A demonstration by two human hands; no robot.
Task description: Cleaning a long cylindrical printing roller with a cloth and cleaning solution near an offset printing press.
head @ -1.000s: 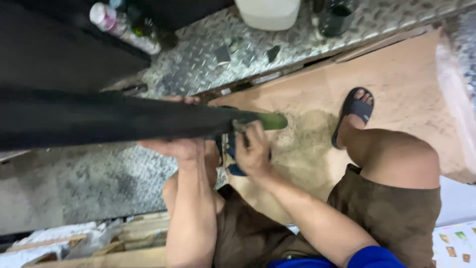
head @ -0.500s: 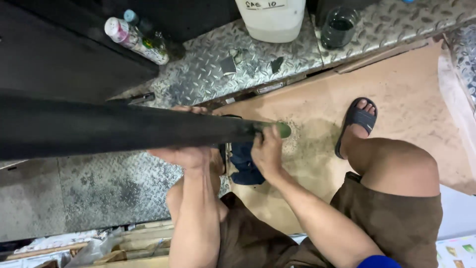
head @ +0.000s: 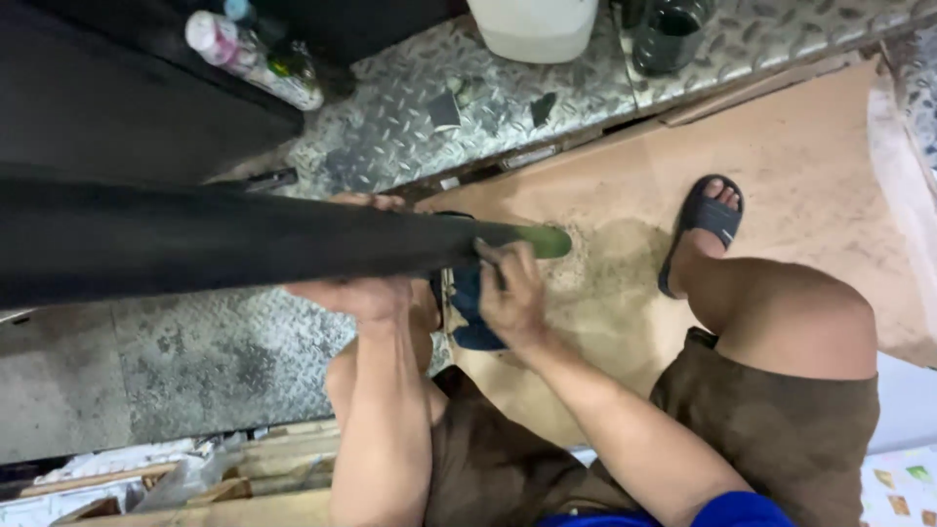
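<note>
- While the person sits low on the floor, a long dark panel [head: 215, 239] runs across the head view from the left edge toward the middle, ending in a green tip [head: 542, 240] that points right.
- Left hand [head: 356, 293]: its grip is wrapped around the panel from below, fingers curled over the far edge, so the panel lies across the palm; the hand is closed on it.
- Right hand [head: 512, 298]: it sits just right of the left hand, at the narrowing end of the panel, just short of the green tip. Its fingers are bent up against the panel's underside and near edge; whether this grip closes fully around it, or only presses on it, cannot be told.
- Between and below the 2 hands lies something dark blue [head: 470, 310], partly hidden by them; its kind cannot be told.
- Under the tip is a brown cardboard sheet [head: 800, 146] spread on the floor, dusted with a pale greenish patch.
- One bare knee and a foot in a black sandal [head: 705, 220] rest on the cardboard, well right of the hands.
- Beyond the panel is a metal tread-plate floor [head: 410, 132], with a spray can [head: 254, 59] lying on it, a white container [head: 535, 24] and a dark cup [head: 672, 34] near the top edge.
</note>
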